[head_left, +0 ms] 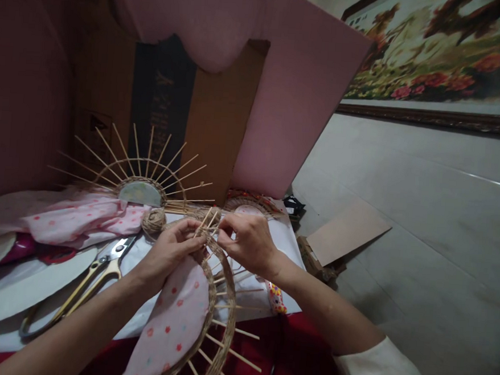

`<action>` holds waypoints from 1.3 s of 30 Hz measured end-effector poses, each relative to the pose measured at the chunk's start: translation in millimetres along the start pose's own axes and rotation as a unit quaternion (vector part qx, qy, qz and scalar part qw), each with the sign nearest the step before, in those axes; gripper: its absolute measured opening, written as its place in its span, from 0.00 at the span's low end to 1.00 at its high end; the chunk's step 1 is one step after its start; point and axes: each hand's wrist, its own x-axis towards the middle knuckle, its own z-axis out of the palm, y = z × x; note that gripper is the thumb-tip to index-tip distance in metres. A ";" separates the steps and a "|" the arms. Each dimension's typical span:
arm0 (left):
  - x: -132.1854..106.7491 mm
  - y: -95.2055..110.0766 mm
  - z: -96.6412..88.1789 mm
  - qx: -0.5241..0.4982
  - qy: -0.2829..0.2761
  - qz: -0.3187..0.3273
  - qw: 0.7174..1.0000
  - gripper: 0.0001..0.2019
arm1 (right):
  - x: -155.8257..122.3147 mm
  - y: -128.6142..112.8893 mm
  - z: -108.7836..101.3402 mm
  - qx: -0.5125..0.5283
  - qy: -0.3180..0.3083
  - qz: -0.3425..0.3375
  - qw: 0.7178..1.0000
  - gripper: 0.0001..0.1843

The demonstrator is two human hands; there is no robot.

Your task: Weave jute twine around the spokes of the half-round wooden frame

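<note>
A half-round woven piece (172, 313) tilts in front of me, its panel covered in pink cloth with small red flowers. Thin sticks fan out from its curved edge, and two bands of brown twine (228, 323) run around them. My left hand (175, 248) is closed on the upper end of this piece, thumb and fingers at the base of the sticks. Just right of it, my right hand (250, 242) pinches the twine near the topmost sticks; its fingertips partly hide the strand. A ball of twine (154, 222) lies behind my left hand.
Gold-handled scissors (93, 279) rest at left beside white curved boards (32, 292) and crumpled pink cloth (85, 219). Another half-round stick frame (140, 191) stands behind, against a pink-covered cardboard box (299, 99). A tiled wall (425, 182) rises at right.
</note>
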 end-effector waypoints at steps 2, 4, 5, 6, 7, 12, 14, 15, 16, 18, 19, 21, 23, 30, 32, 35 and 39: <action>6.3 -0.3 -0.4 0.022 0.002 0.042 0.999 0.15 | 2.5 0.0 1.9 0.014 -0.005 0.007 1.000 0.04; 10.5 1.9 -0.8 0.051 -0.008 0.079 0.995 0.22 | 4.4 0.6 3.8 0.022 -0.009 0.010 1.000 0.04; 12.0 3.9 -1.2 0.074 -0.013 0.090 0.993 0.24 | 5.0 1.1 4.8 0.024 -0.010 0.008 1.000 0.04; 13.2 6.3 -1.6 0.103 -0.013 0.096 0.990 0.24 | 5.6 1.7 5.7 0.026 -0.010 0.005 1.000 0.04; 14.3 8.9 -2.1 0.134 -0.008 0.097 0.986 0.21 | 6.0 2.2 6.6 0.027 -0.011 0.000 1.000 0.04; 21.4 18.4 -5.8 0.214 0.007 0.088 0.973 0.08 | 7.5 2.9 10.4 0.014 -0.012 -0.017 1.000 0.03; 24.2 19.1 -7.2 0.227 0.002 0.093 0.969 0.08 | 8.2 1.9 12.6 0.002 -0.010 -0.023 1.000 0.03; 25.2 19.0 -7.6 0.233 0.004 0.100 0.967 0.07 | 8.6 1.0 14.2 -0.001 -0.007 -0.025 1.000 0.03; 25.8 18.5 -7.7 0.237 0.009 0.109 0.965 0.07 | 9.0 -0.2 16.1 -0.001 -0.002 -0.024 1.000 0.03; 25.9 17.1 -7.1 0.239 0.019 0.123 0.963 0.07 | 10.1 -3.4 20.8 0.007 0.020 -0.004 1.000 0.04; 25.5 16.2 -6.4 0.236 0.024 0.127 0.963 0.07 | 10.8 -5.3 23.6 0.014 0.034 0.014 0.999 0.04; 24.6 14.7 -4.9 0.229 0.037 0.133 0.964 0.09 | 12.2 -8.7 29.4 0.033 0.061 0.059 0.996 0.04; 24.2 13.5 -3.6 0.223 0.051 0.139 0.964 0.09 | 13.6 -10.5 34.5 0.058 0.078 0.099 0.990 0.04; 26.6 14.6 1.1 0.204 0.077 0.149 0.965 0.09 | 14.7 -9.9 39.0 0.121 0.118 0.133 0.977 0.04; 26.4 15.5 4.2 0.197 0.079 0.146 0.966 0.09 | 13.8 -11.4 40.9 0.135 0.127 0.135 0.973 0.04; 24.2 15.9 7.2 0.191 0.081 0.138 0.968 0.09 | 13.5 -7.5 45.0 0.158 0.144 0.132 0.968 0.05; 16.8 13.9 0.9 0.188 0.097 0.125 0.969 0.10 | 16.5 28.5 35.4 0.145 0.231 0.200 0.941 0.06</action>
